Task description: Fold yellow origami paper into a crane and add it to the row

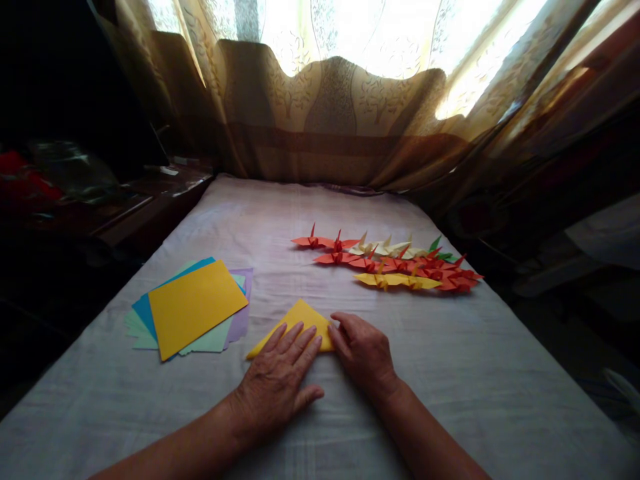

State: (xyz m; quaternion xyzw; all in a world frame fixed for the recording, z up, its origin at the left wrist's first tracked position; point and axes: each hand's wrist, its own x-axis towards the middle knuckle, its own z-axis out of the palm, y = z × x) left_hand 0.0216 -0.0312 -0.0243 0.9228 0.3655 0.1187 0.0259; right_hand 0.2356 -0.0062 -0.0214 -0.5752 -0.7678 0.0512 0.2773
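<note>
Head view: seemingly creasing yellow paper (301, 315) under flat left hand (278, 373), against curled right hand (367, 350) of uncertain grip; press firmly next.

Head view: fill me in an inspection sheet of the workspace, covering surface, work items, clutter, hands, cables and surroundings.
Surface: pale cloth, faintly creased.
Work items: folded yellow paper in front of the person; untidy paper pile to its left, yellow-orange sheet on top; red, cream, yellow and green paper birds in rows, farther back and right.
Clutter: red item at far left, too dim to name.
Hands: left hand flat on the folded yellow paper; right hand at its right corner, grip unclear.
Cables: nothing seen for certain; the edges are dark.
Surroundings: patterned curtain behind, backlit.
</note>
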